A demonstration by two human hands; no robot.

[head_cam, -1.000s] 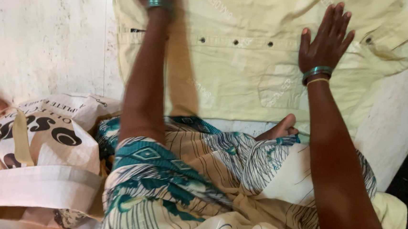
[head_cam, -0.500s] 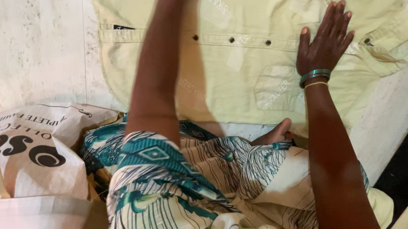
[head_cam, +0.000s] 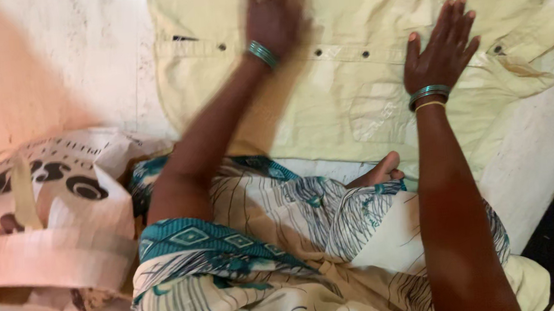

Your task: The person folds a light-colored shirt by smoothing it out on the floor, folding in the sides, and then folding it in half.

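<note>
Both palms lie flat and open on the shirt (head_cam: 350, 85), spread on the floor (head_cam: 69, 66) at twelve o'clock. Left hand (head_cam: 275, 16) has slid back toward the button row; right hand (head_cam: 440, 50) stays pressed near the pocket.

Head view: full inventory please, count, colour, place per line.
shirt: 1, pale yellow, spread flat on the floor, top centre to right
shirt buttons: several, dark, in a row across the shirt
floor: 1, whitish, worn, under everything
bag: 1, white with dark print and tan straps, left
patterned garment: 1, teal and cream, worn over the lap, bottom centre
foot: 1, bare, at the shirt's near edge
bangles: teal, on both wrists
left hand: flat on the shirt, blurred
right hand: flat on the shirt, fingers spread
</note>
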